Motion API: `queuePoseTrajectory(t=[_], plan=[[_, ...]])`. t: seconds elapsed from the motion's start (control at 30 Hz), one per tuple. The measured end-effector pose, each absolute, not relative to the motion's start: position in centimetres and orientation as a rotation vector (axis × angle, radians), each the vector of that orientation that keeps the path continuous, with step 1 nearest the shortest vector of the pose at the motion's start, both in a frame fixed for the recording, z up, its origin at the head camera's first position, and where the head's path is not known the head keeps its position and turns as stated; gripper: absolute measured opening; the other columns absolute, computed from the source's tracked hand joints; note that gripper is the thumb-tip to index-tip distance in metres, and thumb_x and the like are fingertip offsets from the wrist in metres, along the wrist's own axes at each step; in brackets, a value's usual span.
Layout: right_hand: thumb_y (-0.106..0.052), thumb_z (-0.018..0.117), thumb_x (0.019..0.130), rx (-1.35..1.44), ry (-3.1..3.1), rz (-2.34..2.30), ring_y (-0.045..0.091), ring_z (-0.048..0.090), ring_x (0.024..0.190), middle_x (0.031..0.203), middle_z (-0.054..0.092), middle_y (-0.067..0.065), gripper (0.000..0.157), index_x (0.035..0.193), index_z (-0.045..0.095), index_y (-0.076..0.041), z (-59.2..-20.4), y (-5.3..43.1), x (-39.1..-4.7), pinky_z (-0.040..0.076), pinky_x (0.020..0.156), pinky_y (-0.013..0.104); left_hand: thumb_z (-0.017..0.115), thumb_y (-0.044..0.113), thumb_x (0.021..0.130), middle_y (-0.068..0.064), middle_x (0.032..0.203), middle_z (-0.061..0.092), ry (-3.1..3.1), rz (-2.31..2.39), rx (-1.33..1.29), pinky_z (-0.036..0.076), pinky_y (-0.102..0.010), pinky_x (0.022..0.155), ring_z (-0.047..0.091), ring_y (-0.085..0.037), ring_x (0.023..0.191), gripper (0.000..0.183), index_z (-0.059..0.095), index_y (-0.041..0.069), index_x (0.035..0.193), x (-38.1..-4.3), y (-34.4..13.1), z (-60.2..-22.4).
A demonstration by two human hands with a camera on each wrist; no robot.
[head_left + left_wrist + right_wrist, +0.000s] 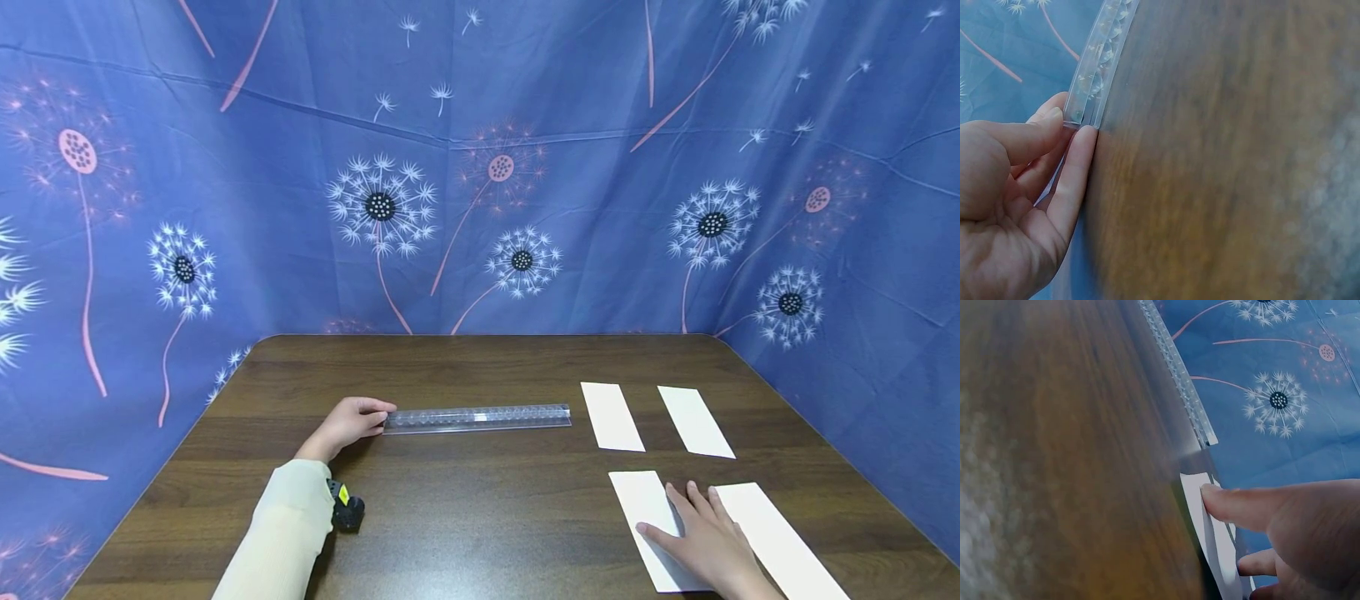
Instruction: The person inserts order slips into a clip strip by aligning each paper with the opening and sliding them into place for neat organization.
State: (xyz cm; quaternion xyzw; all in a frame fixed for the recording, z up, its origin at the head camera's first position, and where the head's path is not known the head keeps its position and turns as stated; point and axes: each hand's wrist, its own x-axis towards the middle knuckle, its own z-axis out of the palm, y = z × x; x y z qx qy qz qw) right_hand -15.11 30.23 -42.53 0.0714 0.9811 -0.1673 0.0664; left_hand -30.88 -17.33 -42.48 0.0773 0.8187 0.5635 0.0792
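At the left of the table, my left hand (352, 423) pinches the near end of a long clear plastic ruler (480, 417), thumb on one side and fingertips on the other. A row of rounded shapes runs along the ruler in the left wrist view, where the left hand (1029, 181) grips its corner. My right hand (705, 537) rests with fingers spread at the front right. Its thumb lies on a white paper card (641, 508), while the fingertips reach toward a second white card (787, 550). In the right wrist view the thumb touches the white card (1210, 537).
Two more white cards, one (612, 417) nearer the ruler and another (696, 422) to its right, lie behind the right hand. A brown wooden table (465, 517) carries everything. Blue dandelion-print cloth (570, 183) hangs around its back and sides. A black device (347, 507) sits at the left wrist.
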Motion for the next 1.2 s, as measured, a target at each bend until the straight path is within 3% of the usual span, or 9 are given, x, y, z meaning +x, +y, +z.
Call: queuePoseTrajectory(t=[0.73, 0.83, 0.97, 1.1, 1.2], plan=[[-0.066, 0.061, 0.074, 0.167, 3.090, -0.392, 0.060, 0.011, 0.124, 0.132, 0.032, 0.041, 0.094, 0.125, 0.051, 0.011, -42.3, 28.6, -14.9, 0.013, 0.095, 0.073, 0.053, -0.002, 0.093, -0.021, 0.118, 0.058, 2.433, 1.712, 0.199, 0.054, -0.032, 0.078, 0.058, -0.021, 0.099, 0.023, 0.063, -0.008, 0.113, -31.0, -17.4, -42.8], [-0.064, 0.062, 0.074, 0.165, 3.118, -0.350, 0.060, 0.020, 0.122, 0.128, 0.038, 0.040, 0.089, 0.122, 0.054, 0.010, -42.2, 28.4, -14.8, 0.020, 0.092, 0.074, 0.053, -0.002, 0.093, -0.021, 0.118, 0.058, 2.432, 1.715, 0.197, 0.054, -0.031, 0.078, 0.058, -0.020, 0.099, 0.023, 0.063, -0.008, 0.113, -31.1, -17.4, -42.8], [-0.055, 0.068, 0.075, 0.191, 3.146, -0.336, 0.047, 0.047, 0.094, 0.104, 0.053, 0.031, 0.078, 0.117, 0.058, 0.010, -42.0, 27.9, -14.6, 0.041, 0.078, 0.062, 0.053, -0.002, 0.093, -0.021, 0.118, 0.058, 2.434, 1.716, 0.197, 0.054, -0.031, 0.078, 0.058, -0.020, 0.098, 0.023, 0.063, -0.008, 0.113, -31.2, -17.4, -42.8], [-0.042, 0.072, 0.077, 0.209, 3.130, -0.434, 0.025, 0.046, 0.071, 0.086, 0.047, 0.018, 0.071, 0.115, 0.056, 0.015, -41.8, 27.3, -14.6, 0.047, 0.060, 0.044, 0.053, -0.002, 0.093, -0.021, 0.118, 0.058, 2.433, 1.718, 0.195, 0.054, -0.030, 0.077, 0.058, -0.019, 0.097, 0.023, 0.063, -0.008, 0.112, -31.2, -17.4, -42.8], [-0.039, 0.073, 0.077, 0.209, 3.115, -0.527, 0.025, 0.050, 0.069, 0.088, 0.046, 0.022, 0.071, 0.114, 0.054, 0.018, -41.7, 27.1, -14.6, 0.050, 0.057, 0.045, 0.053, -0.002, 0.093, -0.021, 0.118, 0.058, 2.436, 1.717, 0.193, 0.054, -0.030, 0.078, 0.058, -0.020, 0.098, 0.023, 0.063, -0.008, 0.113, -31.3, -17.4, -42.8]])
